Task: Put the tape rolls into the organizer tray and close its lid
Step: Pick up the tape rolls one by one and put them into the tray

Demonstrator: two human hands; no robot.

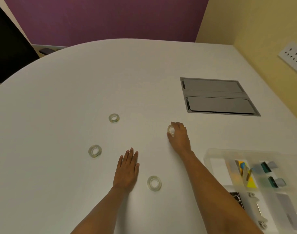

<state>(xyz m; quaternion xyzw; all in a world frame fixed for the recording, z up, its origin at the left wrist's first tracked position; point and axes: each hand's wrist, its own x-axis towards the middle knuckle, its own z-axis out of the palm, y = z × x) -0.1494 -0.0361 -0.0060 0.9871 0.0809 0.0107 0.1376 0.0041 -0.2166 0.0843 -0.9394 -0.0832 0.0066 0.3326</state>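
Observation:
Three clear tape rolls lie flat on the white table (60, 98): a far one (114, 118), a left one (94, 151) and a near one (154, 183). My right hand (179, 135) grips another clear tape roll (170, 129) between thumb and fingers, tilted on edge at table height. My left hand (127, 168) rests flat on the table, fingers together, holding nothing, between the left and near rolls. The clear plastic organizer tray (211, 159) sits at the lower right with its lid open; its compartments hold small stationery.
A grey metal cable hatch (217, 97) is set into the table at the far right. A yellow wall with a white socket strip (294, 58) borders the right side. A dark chair (9, 48) stands at the far left beyond the table edge.

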